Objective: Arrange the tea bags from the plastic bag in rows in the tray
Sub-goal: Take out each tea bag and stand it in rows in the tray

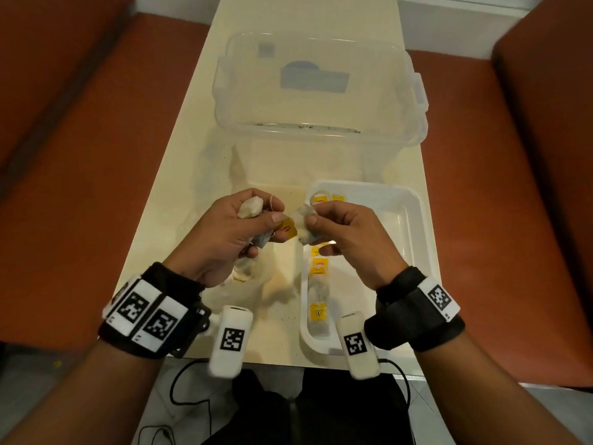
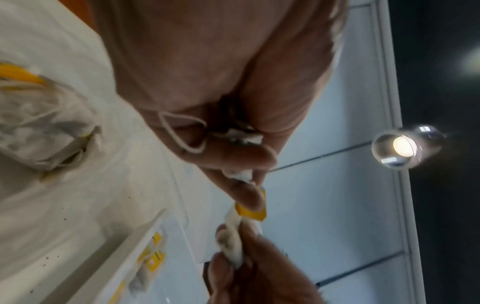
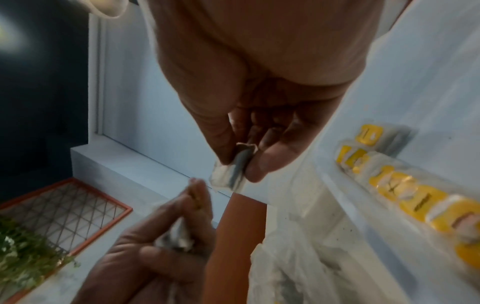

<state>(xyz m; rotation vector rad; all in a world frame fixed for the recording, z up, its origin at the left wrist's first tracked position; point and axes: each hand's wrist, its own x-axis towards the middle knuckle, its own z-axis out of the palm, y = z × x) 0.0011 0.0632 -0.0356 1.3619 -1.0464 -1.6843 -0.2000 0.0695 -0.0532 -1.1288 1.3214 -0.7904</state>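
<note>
My left hand (image 1: 272,220) grips a small bunch of white tea bags (image 1: 252,207) and pinches a yellow tag (image 1: 287,231) under its thumb. Close beside it, my right hand (image 1: 316,216) pinches one tea bag (image 1: 304,220) between thumb and fingers; the right wrist view shows that same tea bag (image 3: 232,170). Both hands hover over the left edge of the white tray (image 1: 412,216). A column of tea bags with yellow tags (image 1: 318,268) lies along the tray's left side. The crumpled clear plastic bag (image 1: 253,284) lies on the table under my left hand, with more tea bags (image 2: 44,123) in it.
A large clear storage box (image 1: 314,88) stands on the cream table (image 1: 179,175) behind the tray. Red-brown seats (image 1: 80,155) flank the table on both sides. The right part of the tray holds no tea bags. Black cables hang below the table's near edge.
</note>
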